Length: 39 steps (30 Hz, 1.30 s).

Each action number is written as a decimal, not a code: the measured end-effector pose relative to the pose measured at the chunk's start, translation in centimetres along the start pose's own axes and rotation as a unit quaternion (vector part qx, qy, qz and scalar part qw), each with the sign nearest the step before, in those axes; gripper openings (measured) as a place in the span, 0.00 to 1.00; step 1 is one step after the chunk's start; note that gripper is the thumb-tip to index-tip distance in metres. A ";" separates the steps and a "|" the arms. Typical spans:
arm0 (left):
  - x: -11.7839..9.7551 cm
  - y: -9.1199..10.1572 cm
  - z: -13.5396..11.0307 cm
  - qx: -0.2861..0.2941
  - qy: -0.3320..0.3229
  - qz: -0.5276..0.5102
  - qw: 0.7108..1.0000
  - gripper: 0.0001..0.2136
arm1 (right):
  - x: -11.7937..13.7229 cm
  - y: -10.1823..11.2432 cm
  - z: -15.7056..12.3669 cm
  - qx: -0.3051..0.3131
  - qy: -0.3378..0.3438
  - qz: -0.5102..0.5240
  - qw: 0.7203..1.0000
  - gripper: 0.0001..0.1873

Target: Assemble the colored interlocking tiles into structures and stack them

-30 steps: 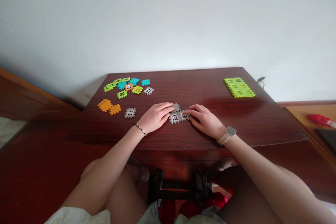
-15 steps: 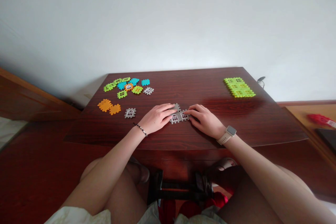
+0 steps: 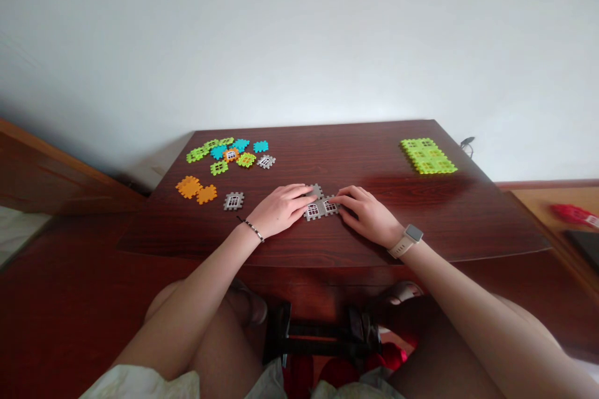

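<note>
Several grey interlocking tiles lie flat on the table in front of me, edge against edge. Two of them in the near row carry white window inserts; a plain grey one sits behind, partly covered by fingers. My left hand holds the group from the left, its fingertips on the plain tile and the left window tile. From the right, my right hand grips the right window tile, index finger on top and thumb near its edge. A loose grey window tile lies left of my left hand.
On the dark wooden table, green, blue, orange and grey tiles are scattered at the back left. Orange tiles lie nearer the left edge. A joined block of green tiles rests at the back right. A wall stands behind.
Both hands stay on the grey tiles with hardly any movement. The whole view has shifted very slightly; the tiles keep their arrangement.
</note>
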State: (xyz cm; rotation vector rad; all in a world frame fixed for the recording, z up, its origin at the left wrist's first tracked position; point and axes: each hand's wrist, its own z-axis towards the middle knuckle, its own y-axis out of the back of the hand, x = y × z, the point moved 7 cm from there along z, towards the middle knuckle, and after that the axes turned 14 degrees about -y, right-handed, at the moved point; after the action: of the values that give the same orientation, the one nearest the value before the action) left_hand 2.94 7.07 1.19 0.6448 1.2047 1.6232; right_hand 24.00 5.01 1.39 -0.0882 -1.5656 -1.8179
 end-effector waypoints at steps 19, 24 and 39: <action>1.5 1.8 -0.8 -0.060 0.065 -0.046 0.995 0.23 | 0.2 0.1 0.0 -0.003 -0.003 -0.005 1.000 0.19; 1.4 0.9 -0.7 -0.025 0.080 -0.053 0.995 0.25 | 0.2 0.1 0.0 0.004 -0.002 -0.008 1.000 0.19; 0.6 -0.1 0.1 -0.106 0.107 -0.075 0.986 0.26 | 0.1 0.0 -0.1 0.002 0.002 -0.016 1.000 0.19</action>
State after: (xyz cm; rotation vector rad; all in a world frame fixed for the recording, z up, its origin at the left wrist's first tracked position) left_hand 2.86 7.64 1.02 0.2444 1.1818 1.6943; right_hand 23.98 4.92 1.42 -0.0581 -1.5759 -1.8374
